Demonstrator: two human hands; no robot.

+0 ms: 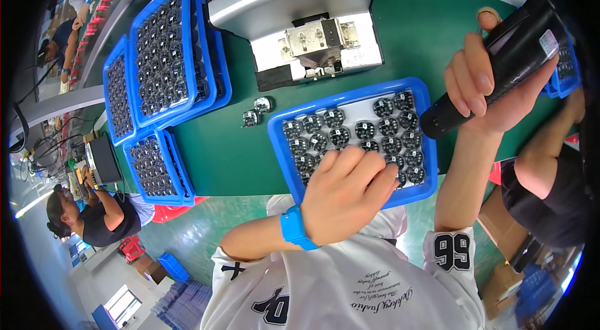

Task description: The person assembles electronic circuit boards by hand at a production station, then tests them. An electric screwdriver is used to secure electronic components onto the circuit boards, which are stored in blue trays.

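Observation:
My right hand (481,80) is raised over the right side of the bench, its fingers wrapped round a black tapered cylindrical housing (509,58) with a small pale label. The narrow end of the housing points down toward the corner of a blue tray (350,97). Inside that tray, small round black-and-silver electronic parts (383,106) sit in rows on a white liner. My left hand (347,189), with a blue band at the wrist, is closed over the tray's near side. Its fingertips reach among the parts and are hidden, so whatever they pinch does not show.
A silver machine (287,5) with a metal fixture stands behind the tray. Two loose round parts (257,111) lie on the green bench (240,161). Stacked blue trays (165,55) of parts fill the left side. A co-worker (100,211) sits at left, another person (550,180) at right.

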